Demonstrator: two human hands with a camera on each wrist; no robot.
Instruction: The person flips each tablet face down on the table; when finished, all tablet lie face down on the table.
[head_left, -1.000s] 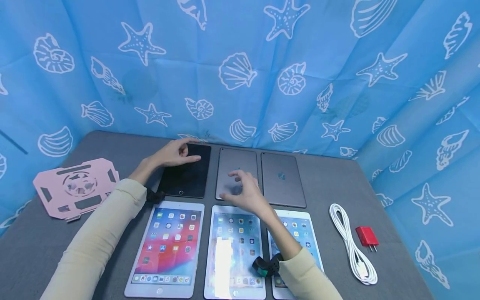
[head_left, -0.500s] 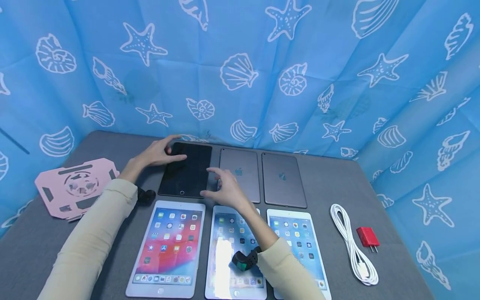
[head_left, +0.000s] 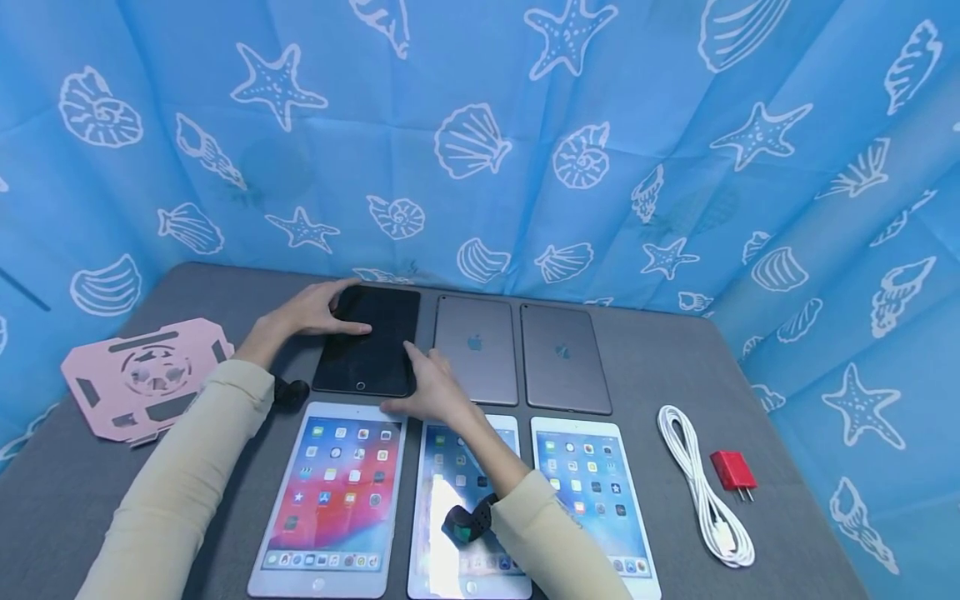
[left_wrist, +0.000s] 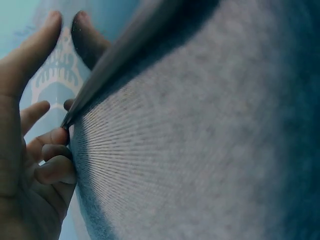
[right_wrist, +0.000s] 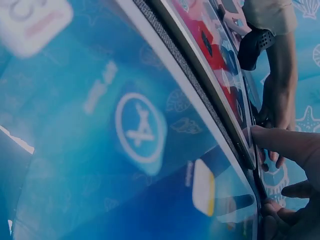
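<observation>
On the desk (head_left: pixel 645 367), back row, head view: a black tablet (head_left: pixel 375 358) is laid screen up at the left end, beside a middle grey tablet (head_left: pixel 474 354) and a right grey tablet (head_left: pixel 566 360), both turned back up, perhaps to spare their screens.
Front row, head view: a red-screened white tablet (head_left: pixel 333 500), a middle white tablet (head_left: pixel 442 483) and a right white tablet (head_left: pixel 592 471) are set with lit screens toward the person, likely so that icons can be read.
Pink stand (head_left: pixel 153 379), white cable (head_left: pixel 705 483), red plug (head_left: pixel 733 471), head view: all are placed at the sides, apparently to leave the tablets room.
Left hand (head_left: pixel 309 310), head view: it is held half-curled at the black tablet's upper left, thumb over the screen.
Right hand (head_left: pixel 435 387), head view: a finger is placed at the black tablet's right edge, the thumb spread forward — nothing is gripped.
Black tablet, left wrist view: an edge is met by bent left fingertips, but the thumb is held clear of the mirroring glass — no pinch is formed. Whether the edge is raised cannot be told.
Red-screened white tablet, right wrist view: its end is nearly met or touched by the right thumb; contact cannot be told.
</observation>
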